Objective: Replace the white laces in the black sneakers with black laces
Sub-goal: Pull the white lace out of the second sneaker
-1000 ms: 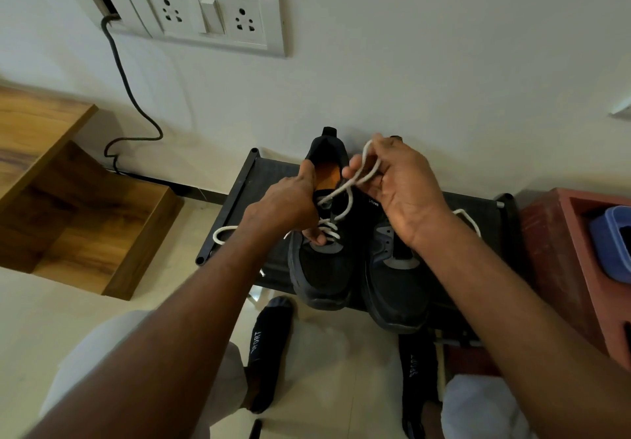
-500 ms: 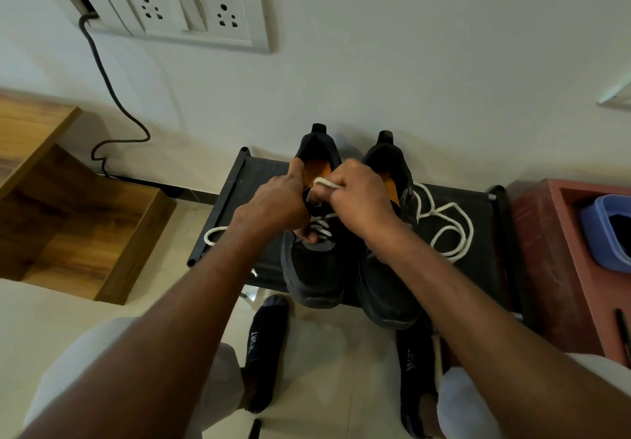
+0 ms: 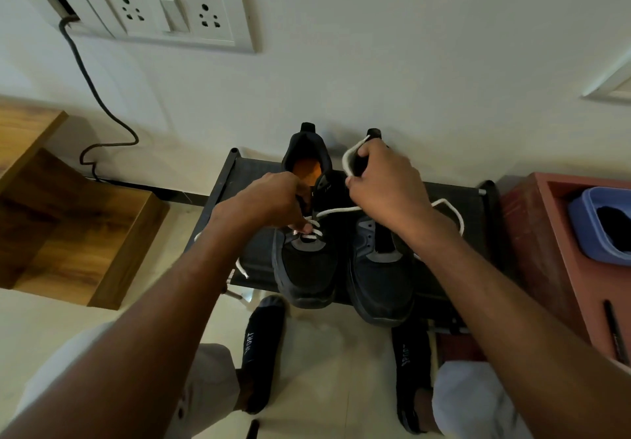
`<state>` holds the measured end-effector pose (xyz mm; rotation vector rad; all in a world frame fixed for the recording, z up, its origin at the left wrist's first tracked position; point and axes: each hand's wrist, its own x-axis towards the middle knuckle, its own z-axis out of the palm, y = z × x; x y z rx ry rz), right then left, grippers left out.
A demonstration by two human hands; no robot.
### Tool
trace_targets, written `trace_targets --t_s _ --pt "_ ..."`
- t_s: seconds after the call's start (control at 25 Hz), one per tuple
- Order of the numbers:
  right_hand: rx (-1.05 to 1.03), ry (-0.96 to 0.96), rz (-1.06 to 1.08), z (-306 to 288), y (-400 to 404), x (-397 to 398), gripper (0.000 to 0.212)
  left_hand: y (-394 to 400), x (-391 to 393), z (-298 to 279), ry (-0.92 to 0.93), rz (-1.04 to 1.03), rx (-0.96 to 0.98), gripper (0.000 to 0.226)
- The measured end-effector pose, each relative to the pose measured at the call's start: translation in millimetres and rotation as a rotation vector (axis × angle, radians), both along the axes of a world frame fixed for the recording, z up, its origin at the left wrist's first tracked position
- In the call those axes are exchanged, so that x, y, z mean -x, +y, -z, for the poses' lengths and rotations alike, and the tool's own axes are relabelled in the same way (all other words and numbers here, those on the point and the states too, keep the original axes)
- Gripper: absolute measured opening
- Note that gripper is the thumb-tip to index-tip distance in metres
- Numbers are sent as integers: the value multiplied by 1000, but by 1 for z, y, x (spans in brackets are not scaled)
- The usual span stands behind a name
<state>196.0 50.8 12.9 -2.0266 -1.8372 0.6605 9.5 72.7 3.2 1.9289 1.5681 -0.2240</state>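
Two black sneakers stand side by side on a low black rack (image 3: 454, 199), toes toward me. The left sneaker (image 3: 307, 268) has an orange insole and a white lace (image 3: 336, 211) still threaded through its lower eyelets. My left hand (image 3: 269, 203) grips this shoe at the throat, fingers curled by the eyelets. My right hand (image 3: 382, 186) pinches a loop of the white lace and holds it raised above the right sneaker (image 3: 379, 278). The right sneaker shows no lace in its eyelets. A loose white lace (image 3: 450, 210) lies on the rack behind my right wrist.
A wall with a socket plate (image 3: 170, 11) and a dangling black cable (image 3: 99, 97) rises behind the rack. A wooden shelf unit (image 3: 82, 233) sits left. A red box (image 3: 546, 240) holding a blue tub (image 3: 601, 223) stands right. My socked feet (image 3: 263, 350) rest on the tiled floor.
My right hand dropped to the left shoe's eyelets, took the lace there, then rose up and to the right, drawing a length of white lace out. My left hand stayed on the shoe.
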Motion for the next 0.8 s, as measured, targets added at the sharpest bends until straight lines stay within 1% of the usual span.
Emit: trace_targets --t_s 0.08,0.12,0.16,0.2,0.24,0.32,0.4,0.48,0.6,0.72,0.8 --pt "-82 -272 -90 -2 -5 2 71 -1 -1 0 -29 -14 12 34" --pt "-147 -358 -160 -4 -10 5 81 -1 -2 0 -42 -22 8 30" --pt "-190 -387 -253 -4 -13 8 87 0 -2 2 -47 -34 0 24" --pt "-184 -366 -356 -4 -17 11 91 1 -2 4 -50 -56 -19 18" --pt "-132 -336 -442 -4 -22 16 95 2 -2 5 -54 -89 -41 13" --pt "4 -338 -526 3 -30 25 111 2 -4 6 -87 -173 -61 11" --pt "45 -373 -513 16 -34 32 126 1 -7 5 -124 -248 -60 14" --pt "27 -389 -478 25 -32 35 135 1 -9 6 -121 -286 -78 17" --pt "42 -368 -460 29 -27 32 141 -1 -10 10 -89 -297 -134 16" --pt "57 -374 -444 31 -27 28 143 -6 -10 14 -81 -271 -207 9" --pt "56 -377 -424 32 -28 26 144 -12 -6 9 -130 -285 -268 16"
